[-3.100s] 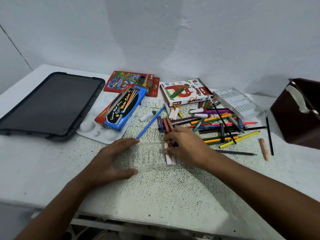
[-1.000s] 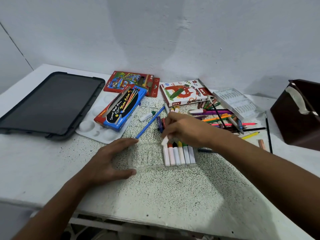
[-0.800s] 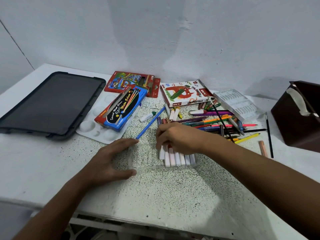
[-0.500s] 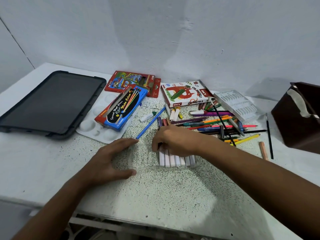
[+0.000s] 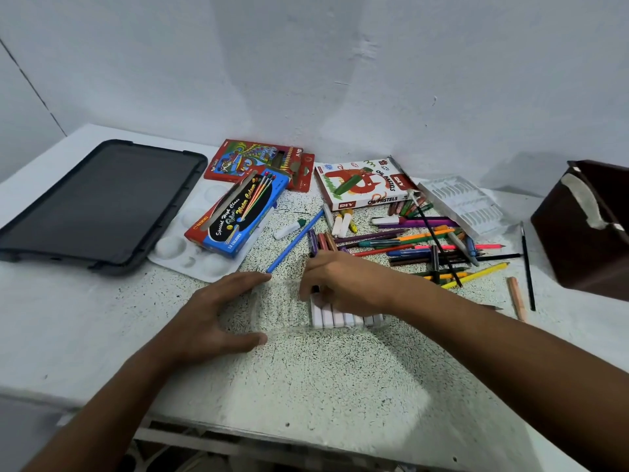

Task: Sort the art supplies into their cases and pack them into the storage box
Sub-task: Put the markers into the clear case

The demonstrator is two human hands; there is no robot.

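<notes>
Box labelled "DIY OIL PASTELS" (image 5: 362, 184) lies by the wall; blue box (image 5: 238, 212) reads "Water Colours". Left hand (image 5: 218, 315), fingers spread, braces the clear tray (image 5: 275, 306) mid-table; right hand (image 5: 343, 284), fingers curled, presses the pastels (image 5: 332, 316) in it. Bare tabletop (image 5: 323, 379) runs to the near edge.

Left hand (image 5: 218, 315) is lying flat, palm down, thumb and forefinger spread wide apart. Right hand (image 5: 343, 284) is reaching in from the right, knuckles up, fingers curling downward, fingertips hidden beneath.
</notes>
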